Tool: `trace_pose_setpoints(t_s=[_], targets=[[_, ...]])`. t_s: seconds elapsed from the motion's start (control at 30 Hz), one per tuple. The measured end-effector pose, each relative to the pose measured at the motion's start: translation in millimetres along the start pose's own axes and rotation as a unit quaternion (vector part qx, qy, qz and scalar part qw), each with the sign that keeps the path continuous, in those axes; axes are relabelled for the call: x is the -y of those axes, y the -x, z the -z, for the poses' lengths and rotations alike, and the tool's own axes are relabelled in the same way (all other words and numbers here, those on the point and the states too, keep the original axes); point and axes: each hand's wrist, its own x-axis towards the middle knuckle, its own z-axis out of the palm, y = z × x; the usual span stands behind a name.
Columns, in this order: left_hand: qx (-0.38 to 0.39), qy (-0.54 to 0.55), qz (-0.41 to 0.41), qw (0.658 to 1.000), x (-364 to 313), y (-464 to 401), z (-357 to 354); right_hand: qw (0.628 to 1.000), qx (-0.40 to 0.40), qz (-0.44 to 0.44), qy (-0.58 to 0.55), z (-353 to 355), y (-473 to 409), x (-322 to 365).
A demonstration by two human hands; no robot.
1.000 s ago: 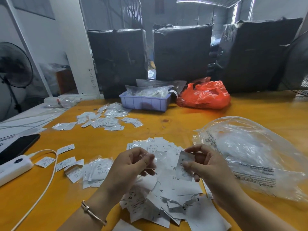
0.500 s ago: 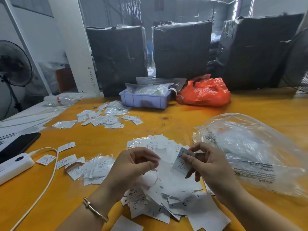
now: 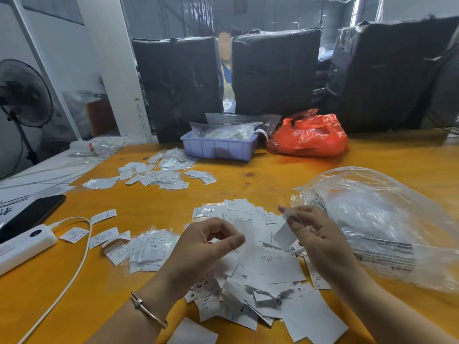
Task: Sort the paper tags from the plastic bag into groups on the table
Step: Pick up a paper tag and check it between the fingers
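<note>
A loose heap of white paper tags [image 3: 263, 274] lies on the orange table [image 3: 154, 202] right in front of me. My right hand [image 3: 320, 242] hovers over the heap's right side and pinches one white tag [image 3: 284, 234] between thumb and fingers. My left hand [image 3: 203, 247] hangs above the heap's left side with fingers curled and thumb out; whether it holds anything is unclear. A large clear plastic bag [image 3: 387, 219] lies to the right, just past my right hand. Sorted groups lie at the left [image 3: 146, 249] and further back [image 3: 159, 175].
A white power bank [image 3: 24, 244] with its cable [image 3: 74, 264] and a black phone [image 3: 34, 212] lie at the left edge. A purple tray [image 3: 218, 147] and a red bag [image 3: 310, 137] stand at the back, before black wrapped bales. A person stands behind them.
My right hand has turned and lifted the pinched tag slightly. My left hand's fingers have curled a little more. A person has come into view between the bales.
</note>
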Motion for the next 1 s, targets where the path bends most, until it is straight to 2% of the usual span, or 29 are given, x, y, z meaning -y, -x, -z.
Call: trace_pose_setpoints(t_s=[0.2,0.27,0.37,0.43,0.5,0.53,0.6,0.67,0.73,0.8,1.0], targets=[[0.03,0.009,0.005,0.999,0,1,-3,0.999,0.011,-0.028,-0.016,1,-1,-2],[0.032,0.002,-0.003,0.999,-1,1,-4,1.0,-0.002,-0.009,0.027,3,-2,-5],[0.022,-0.026,-0.013,0.999,1,0,-6,0.981,-0.068,0.057,0.17,4,-1,-4],[0.012,-0.038,-0.017,0.999,3,0,-7,0.972,-0.101,0.1,0.188,5,1,1],[0.001,-0.057,-0.023,0.998,4,-1,-7,0.992,-0.061,0.085,0.073,6,4,10],[-0.004,-0.067,-0.028,0.997,4,-1,-7,0.998,-0.008,0.053,-0.02,7,5,15],[-0.01,-0.067,-0.036,0.997,3,-1,-8,0.98,0.118,-0.021,-0.16,9,7,23],[-0.01,-0.055,-0.046,0.997,1,0,-9,0.962,0.212,-0.063,-0.16,8,9,25],[-0.002,-0.045,-0.054,0.998,0,1,-10,0.962,0.244,-0.07,-0.103,3,12,23],[0.01,-0.036,-0.059,0.998,0,1,-10,0.968,0.235,-0.05,-0.067,-2,14,22],[0.023,-0.004,-0.032,0.999,-3,1,-9,0.975,0.214,0.019,-0.063,-5,19,25]])
